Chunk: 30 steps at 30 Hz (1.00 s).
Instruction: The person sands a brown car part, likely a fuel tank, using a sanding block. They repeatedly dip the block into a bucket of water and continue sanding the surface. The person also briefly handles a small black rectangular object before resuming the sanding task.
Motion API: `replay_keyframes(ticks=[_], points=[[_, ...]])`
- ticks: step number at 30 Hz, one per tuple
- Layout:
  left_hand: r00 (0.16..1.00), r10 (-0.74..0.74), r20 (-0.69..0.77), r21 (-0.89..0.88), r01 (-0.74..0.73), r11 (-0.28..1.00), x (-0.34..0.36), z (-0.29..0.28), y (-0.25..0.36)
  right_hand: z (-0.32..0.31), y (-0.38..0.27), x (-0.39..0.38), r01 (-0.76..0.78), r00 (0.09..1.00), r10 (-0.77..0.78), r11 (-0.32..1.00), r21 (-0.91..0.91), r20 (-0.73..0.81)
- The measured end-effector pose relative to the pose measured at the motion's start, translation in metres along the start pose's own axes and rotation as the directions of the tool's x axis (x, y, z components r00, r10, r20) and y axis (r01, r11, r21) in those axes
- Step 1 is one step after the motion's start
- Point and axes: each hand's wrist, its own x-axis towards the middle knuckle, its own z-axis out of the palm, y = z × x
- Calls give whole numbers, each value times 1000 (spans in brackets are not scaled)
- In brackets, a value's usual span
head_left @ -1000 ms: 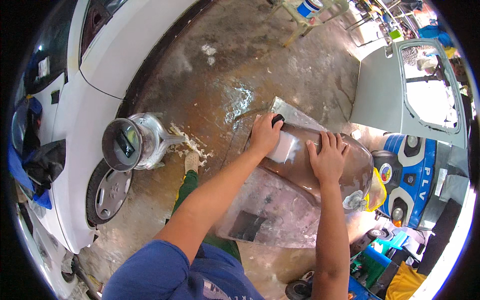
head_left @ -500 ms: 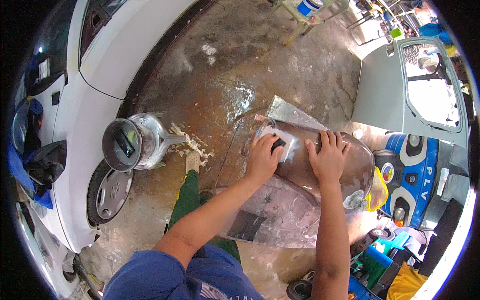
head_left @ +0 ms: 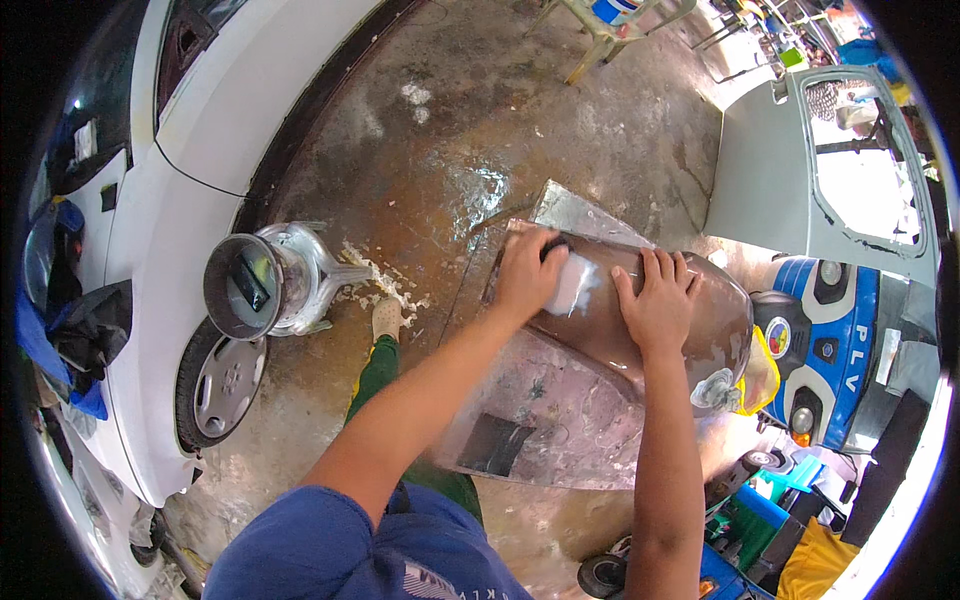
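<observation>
A glossy brown curved panel [head_left: 716,325] lies in front of me, with a whitish patch [head_left: 577,286] on its left part and a grey patch near its right end. My left hand [head_left: 528,270] is curled over a small dark block [head_left: 556,246] at the panel's left end, beside the whitish patch. Most of that block is hidden under my fingers. To the right of the patch, my right hand [head_left: 658,300] rests on the brown surface, fingers spread and nothing held.
Beneath the panel is a stained, pinkish flat surface [head_left: 575,410]. A white car [head_left: 190,260] and a metal wheel rim [head_left: 296,280] holding a phone-like dark slab stand on the left. At right are a grey vehicle door [head_left: 757,170] and a blue-and-white toy vehicle [head_left: 805,350].
My left hand has shifted slightly up and left with the dark block, uncovering more of the whitish patch's left side. My right hand stays at nearly the same spot.
</observation>
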Motion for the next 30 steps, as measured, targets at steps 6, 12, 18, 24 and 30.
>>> replay_keyframes(ticks=[6,12,18,24,30], points=[[999,-34,-16,63,35,997,-45,6,10,2,6,-4,-17,1000,17,1000,16,-10],[969,-238,-63,12,240,971,27,11,-4,2,0,-1,14,1000,-14,1000,-1,-20],[992,-113,-50,-50,110,993,-59,6,8,5,8,-6,-14,1000,14,1000,-7,-17],[977,-182,-107,-6,183,983,27,7,-16,-2,-6,0,1,1000,-1,1000,8,10],[993,-35,-109,-20,33,999,-55,11,-2,4,8,-7,-24,1000,24,1000,3,4]])
